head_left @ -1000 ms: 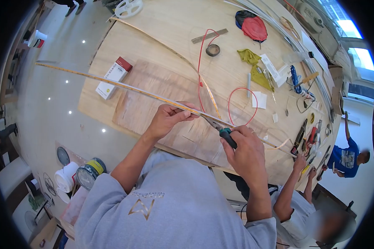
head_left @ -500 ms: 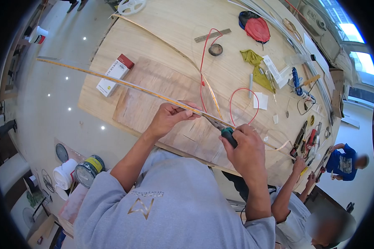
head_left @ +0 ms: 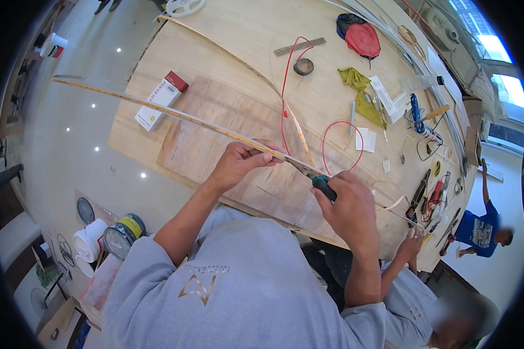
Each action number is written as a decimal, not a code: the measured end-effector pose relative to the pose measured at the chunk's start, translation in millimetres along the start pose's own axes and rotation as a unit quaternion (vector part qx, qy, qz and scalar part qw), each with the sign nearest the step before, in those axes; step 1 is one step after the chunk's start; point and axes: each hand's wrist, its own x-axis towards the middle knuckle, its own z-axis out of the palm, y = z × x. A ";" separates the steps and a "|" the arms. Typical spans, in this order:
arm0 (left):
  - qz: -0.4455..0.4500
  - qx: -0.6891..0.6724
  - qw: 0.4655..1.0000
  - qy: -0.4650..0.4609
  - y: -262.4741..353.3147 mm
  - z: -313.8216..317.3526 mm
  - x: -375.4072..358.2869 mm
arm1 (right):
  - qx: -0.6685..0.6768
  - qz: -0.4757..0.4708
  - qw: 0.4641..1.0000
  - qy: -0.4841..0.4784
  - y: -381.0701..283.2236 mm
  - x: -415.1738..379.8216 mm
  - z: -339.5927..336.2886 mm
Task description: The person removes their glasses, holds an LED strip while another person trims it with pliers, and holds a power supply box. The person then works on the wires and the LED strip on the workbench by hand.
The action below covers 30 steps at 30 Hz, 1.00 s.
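Observation:
A long, thin metal channel with a yellow-orange LED strip point(head_left: 180, 114) along it stretches from the upper left across the bench's near side. My left hand point(head_left: 241, 164) pinches this channel between thumb and fingers near its middle. Just to the right, my right hand point(head_left: 352, 206) is closed around the dark green and black handles of long-nose pliers point(head_left: 323, 187). Their jaws point left and lie against the channel close to my left fingertips. Whether the jaws grip the strip is too small to tell. A loose strip point(head_left: 262, 78) curves across the bench behind.
The wooden bench point(head_left: 227, 58) carries a white-and-red box point(head_left: 162, 100), a tape roll point(head_left: 303, 67), red wire point(head_left: 286, 87), a green cloth point(head_left: 361, 96), and a blue caulking gun point(head_left: 416, 113). A co-worker point(head_left: 410, 302) works at the right. Paint cans point(head_left: 125, 235) stand lower left.
My right hand and the pliers have shifted slightly right and down; my left hand stays on the channel. The co-worker's hands have come together, and the person in blue has raised an arm.

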 end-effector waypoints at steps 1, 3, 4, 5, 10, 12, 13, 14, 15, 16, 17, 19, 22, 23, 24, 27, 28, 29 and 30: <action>0.000 0.003 1.000 0.000 -0.2 -0.3 0.2 | -0.003 -0.004 1.000 0.011 -0.3 -0.4 3.3; 0.000 0.005 1.000 0.000 -0.8 -1.2 0.6 | -0.002 -0.009 1.000 0.028 -0.1 -1.3 7.9; 0.001 0.005 1.000 0.001 -1.5 -1.9 0.9 | 0.002 -0.010 0.999 0.035 0.1 -1.6 9.4; 0.001 0.005 1.000 0.002 -2.3 -2.5 1.2 | 0.007 -0.011 0.999 0.042 0.2 -1.7 10.1; -0.001 0.005 1.000 0.002 -3.2 -2.1 1.5 | 0.065 0.011 0.997 0.031 2.3 -0.9 4.7; -0.004 0.004 1.000 0.003 -3.7 -1.5 1.2 | 0.064 0.025 0.998 0.016 4.1 -2.0 1.1; -0.003 0.005 1.000 0.004 -5.1 -2.7 1.4 | 0.054 0.027 0.998 0.007 4.5 -2.7 -1.2; -0.003 0.005 1.000 0.004 -6.0 -3.4 1.5 | 0.045 0.027 0.999 -0.001 5.3 -3.2 -2.4; -0.003 0.002 1.000 0.004 -6.0 -3.3 1.5 | 0.039 0.022 0.999 -0.008 7.3 -3.7 -1.8; -0.004 -0.001 1.000 0.003 -5.8 -3.3 1.5 | 0.034 0.016 0.999 -0.015 9.6 -4.2 -0.2; -0.004 -0.003 1.000 0.002 -5.5 -3.0 1.7 | 0.028 0.010 0.999 -0.021 10.9 -4.4 0.7; -0.007 -0.006 1.000 0.004 -3.7 -1.9 1.3 | 0.027 0.016 0.999 -0.022 10.5 -4.7 1.7; -0.006 -0.001 1.000 0.000 -2.7 -1.7 1.5 | 0.024 0.020 0.999 -0.028 9.8 -4.2 1.2; -0.005 0.002 1.000 -0.002 -2.6 -1.7 1.8 | 0.023 0.021 0.999 -0.030 9.5 -4.0 0.5; -0.005 0.000 1.000 -0.001 -2.8 -1.9 2.1 | 0.027 0.024 0.999 -0.029 9.2 -4.0 -0.3; -0.004 -0.002 1.000 0.000 -4.0 -2.5 2.8 | 0.051 0.030 0.998 -0.020 9.3 -4.2 -2.2; -0.004 0.000 1.000 0.001 -4.0 -2.7 3.1 | 0.066 0.031 0.997 -0.011 10.5 -4.6 -2.8; -0.005 0.002 1.000 0.001 -4.0 -2.6 3.3 | 0.082 0.033 0.996 -0.002 11.8 -4.9 -3.3; -0.004 0.001 1.000 0.001 -3.6 -2.2 3.4 | 0.076 0.027 0.997 -0.007 13.1 -4.6 -3.4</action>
